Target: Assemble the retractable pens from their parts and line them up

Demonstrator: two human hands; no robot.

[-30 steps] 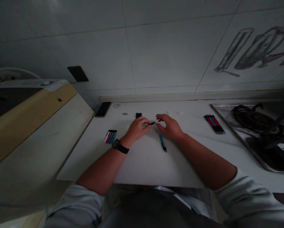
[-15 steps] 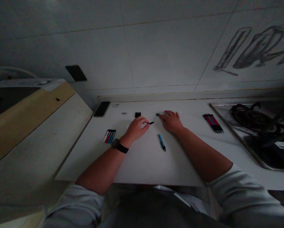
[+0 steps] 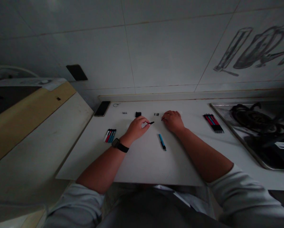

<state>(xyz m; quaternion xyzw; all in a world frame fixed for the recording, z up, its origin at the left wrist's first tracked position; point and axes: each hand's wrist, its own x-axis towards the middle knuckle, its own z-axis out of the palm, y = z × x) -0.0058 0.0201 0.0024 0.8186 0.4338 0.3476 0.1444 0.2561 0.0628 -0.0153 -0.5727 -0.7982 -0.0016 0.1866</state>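
My left hand (image 3: 137, 127) is closed in a pinch on a small black pen part (image 3: 151, 123), its tip pointing right. My right hand (image 3: 172, 120) is curled a little to the right of it, fingers pinched on a tiny dark piece at its fingertips. A blue pen barrel (image 3: 162, 141) lies on the white counter (image 3: 142, 158) just in front of and between both hands. Small black pieces (image 3: 156, 114) lie just beyond the right hand, and a black cluster of parts (image 3: 138, 114) sits beyond the left hand.
A bundle of coloured pens (image 3: 110, 136) lies left of my left wrist, another bundle (image 3: 212, 123) at the right. A phone (image 3: 102, 108) rests at the counter's back left corner. A gas hob (image 3: 258, 126) takes up the right end. Tiled wall behind.
My right hand reached back to the small black pieces near the wall, then drew back a little with its fingers curled shut. The left hand stayed put holding the black part.
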